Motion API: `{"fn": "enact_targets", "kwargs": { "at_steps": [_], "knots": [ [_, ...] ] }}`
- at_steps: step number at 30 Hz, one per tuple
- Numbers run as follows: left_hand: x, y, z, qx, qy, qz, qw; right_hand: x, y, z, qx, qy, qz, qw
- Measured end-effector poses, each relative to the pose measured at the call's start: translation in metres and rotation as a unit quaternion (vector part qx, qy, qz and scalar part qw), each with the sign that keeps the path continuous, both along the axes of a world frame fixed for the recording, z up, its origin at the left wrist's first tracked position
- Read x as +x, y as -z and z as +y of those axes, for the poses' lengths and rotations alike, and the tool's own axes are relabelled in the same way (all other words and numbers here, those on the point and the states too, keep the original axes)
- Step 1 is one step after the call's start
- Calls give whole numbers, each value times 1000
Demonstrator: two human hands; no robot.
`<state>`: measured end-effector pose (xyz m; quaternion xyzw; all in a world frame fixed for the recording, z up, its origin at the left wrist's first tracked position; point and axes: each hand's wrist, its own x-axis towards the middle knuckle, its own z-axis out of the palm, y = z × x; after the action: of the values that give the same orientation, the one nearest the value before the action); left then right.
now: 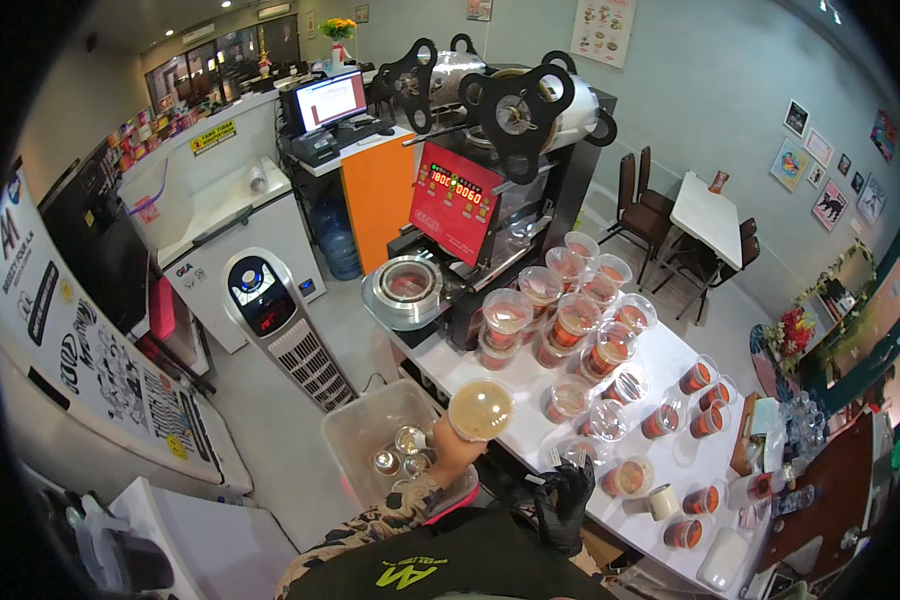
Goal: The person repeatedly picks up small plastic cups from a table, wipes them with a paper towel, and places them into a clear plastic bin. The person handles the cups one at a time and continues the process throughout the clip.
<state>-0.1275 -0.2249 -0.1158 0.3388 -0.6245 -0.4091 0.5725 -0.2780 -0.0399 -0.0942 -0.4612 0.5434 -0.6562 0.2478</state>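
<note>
My left hand (454, 449), bare below a patterned sleeve, is closed around a clear plastic cup (481, 411) with a pale brownish top, raised beside the table's near left edge. My right hand (566, 500) wears a black glove and is held up in front of my dark apron. Small white labels (555, 457) show at its fingertips and thumb, the fingers curled around them. Just beyond it stands a lidded cup (627, 478). Stacked clear cups (577, 320) with reddish-orange contents crowd the far part of the white table (660, 365).
Left of the cups stands a red-fronted sealing machine (457, 205) with a round cup holder (408, 285). A plastic bin (345, 440) with several cups sits below my left hand. A roll (661, 502) and more cups (683, 534) occupy the near right. An air cooler (280, 320) stands left.
</note>
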Motion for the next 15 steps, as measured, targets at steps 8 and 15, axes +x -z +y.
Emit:
{"fn": "enact_targets", "kwargs": {
  "at_steps": [8,15],
  "knots": [
    [0,-36,19,50,77,114,989,0,-6,-14,-32,4,68,997],
    [13,-19,28,245,253,219,910,2,-46,-32,-16,-39,14,999]
  ]
}}
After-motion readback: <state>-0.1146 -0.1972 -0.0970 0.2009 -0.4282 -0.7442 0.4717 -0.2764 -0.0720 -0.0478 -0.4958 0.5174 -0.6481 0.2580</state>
